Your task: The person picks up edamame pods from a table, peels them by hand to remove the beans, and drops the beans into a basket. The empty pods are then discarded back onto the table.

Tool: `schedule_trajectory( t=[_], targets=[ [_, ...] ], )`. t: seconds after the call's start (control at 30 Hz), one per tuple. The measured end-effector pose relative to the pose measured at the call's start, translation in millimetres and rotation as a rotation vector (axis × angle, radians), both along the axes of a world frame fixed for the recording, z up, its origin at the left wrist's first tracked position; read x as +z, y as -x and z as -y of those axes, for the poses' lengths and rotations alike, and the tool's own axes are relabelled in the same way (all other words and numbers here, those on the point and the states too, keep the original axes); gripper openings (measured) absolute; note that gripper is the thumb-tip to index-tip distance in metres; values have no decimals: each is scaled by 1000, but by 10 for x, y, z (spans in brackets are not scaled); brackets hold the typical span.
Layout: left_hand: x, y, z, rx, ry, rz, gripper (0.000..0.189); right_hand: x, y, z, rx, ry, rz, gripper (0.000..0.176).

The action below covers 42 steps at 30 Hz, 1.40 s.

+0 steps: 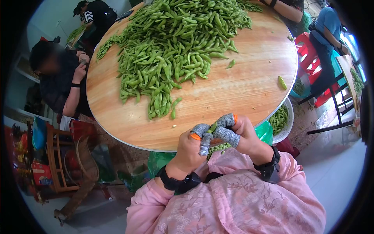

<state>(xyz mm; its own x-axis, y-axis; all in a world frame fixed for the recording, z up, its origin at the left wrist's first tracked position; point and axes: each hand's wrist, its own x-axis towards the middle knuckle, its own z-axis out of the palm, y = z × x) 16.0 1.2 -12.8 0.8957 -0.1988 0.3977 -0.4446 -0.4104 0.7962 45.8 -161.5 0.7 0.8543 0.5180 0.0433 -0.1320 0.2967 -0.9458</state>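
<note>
Between my two hands, just over the near edge of the round wooden table [218, 97], is a green bean pod [212, 127]. My left hand [194, 145] pinches one end, its fingers wrapped in grey covers with an orange band. My right hand [235, 133], with similar grey finger covers, closes on the other end. Shelled green beans [219, 148] show below my hands, partly hidden by them. A large heap of green pods [175, 43] covers the far and middle part of the table.
A white basket of pods [281, 119] stands beside the table at the right, near a green bag [264, 132]. One person [58, 78] sits at the left; others are farther back. Red chairs [307, 52] and a wooden chair [58, 156] stand around.
</note>
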Motion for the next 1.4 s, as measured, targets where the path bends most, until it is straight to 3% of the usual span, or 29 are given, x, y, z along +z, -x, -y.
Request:
schedule_trajectory(
  t=[0.03, 0.1, 0.13, 0.2, 0.23, 0.3, 0.57, 0.67, 0.73, 0.77, 0.83, 0.87, 0.9, 0.93, 0.97, 1.0, 1.07, 1.1, 1.13, 1.17, 1.2, 1.23, 1.27, 1.3, 1.33, 1.37, 1.4],
  targets=[
    [-14, 16, 24, -5, 2, 0, 12, -2, -1, 1, -14, 19, 88, 11],
    [1, 39, 64, 28, 594, -438, 9, 66, -21, 28, 8, 79, 187, 10],
    [60, 32, 32, 29, 593, -438, 9, 102, -35, 36, 33, 138, 288, 9],
    [228, 23, -67, -112, 545, -743, 11, 125, -56, 75, 42, 213, 329, 7],
    [227, 39, -57, -103, 546, -741, 11, 135, -65, 96, 51, 288, 370, 6],
    [213, 83, -8, -108, 243, -430, 6, 175, -57, 123, 81, 326, 392, 6],
    [71, 87, 62, -158, 124, -402, 11, 122, 21, 246, 103, 520, 473, 11],
    [89, 78, 77, -239, 259, -509, 10, 130, 52, 290, 121, 463, 287, 8],
    [197, 58, 84, -335, 694, -936, 9, 67, 47, 325, 127, 151, -145, 10],
    [204, 60, 80, -345, 692, -944, 9, 76, 38, 341, 115, 152, -149, 10],
    [215, 69, 63, -280, 607, -882, 11, 102, 11, 330, 172, 125, -312, 13],
    [206, 65, 66, -279, 606, -883, 11, 47, 43, 269, 110, 107, -211, 9],
    [184, 66, 71, -215, 435, -683, 8, 67, 47, 237, 116, 105, -213, 9],
    [157, 69, 78, -149, 264, -483, 9, 106, 46, 215, 62, 293, 133, 8],
    [96, 69, 87, -145, 263, -482, 9, 129, 43, 201, 2, 474, 484, 11],
    [31, 58, 101, -119, 232, -436, 9, 121, 30, 189, -8, 545, 608, 21],
    [-7, 72, 98, -94, 203, -388, 10, 203, 38, 253, 0, 580, 579, 21],
    [24, 88, 82, -94, 71, -354, 11, 220, 43, 296, 10, 615, 549, 21],
    [57, 99, 60, -91, -60, -321, 13, 188, 47, 367, -110, 563, 533, 18],
    [85, 106, 13, -84, -60, -323, 13, 253, 56, 513, -213, 701, 441, 15],
    [118, 113, -58, 4, -83, -314, 14, 214, 22, 713, -294, 775, 473, 11],
    [164, 114, -126, 88, -108, -304, 16, 309, 21, 904, -334, 886, 313, 9],
    [289, 57, -169, 257, -238, -257, 15, 214, 6, 1125, -464, 902, 366, 9],
    [290, -26, -264, 257, -237, -262, 15, 248, -18, 1312, -502, 1025, 364, 12],
    [266, -121, -374, 367, -422, -166, 16, 152, -30, 1576, -568, 1212, 387, 15],
    [234, -203, -456, 473, -608, -66, 18, 152, -34, 1657, -697, 1242, 523, 16],
    [189, -278, -506, 469, -607, -73, 18, 176, -15, 1687, -762, 1240, 510, 15]
  ],
)
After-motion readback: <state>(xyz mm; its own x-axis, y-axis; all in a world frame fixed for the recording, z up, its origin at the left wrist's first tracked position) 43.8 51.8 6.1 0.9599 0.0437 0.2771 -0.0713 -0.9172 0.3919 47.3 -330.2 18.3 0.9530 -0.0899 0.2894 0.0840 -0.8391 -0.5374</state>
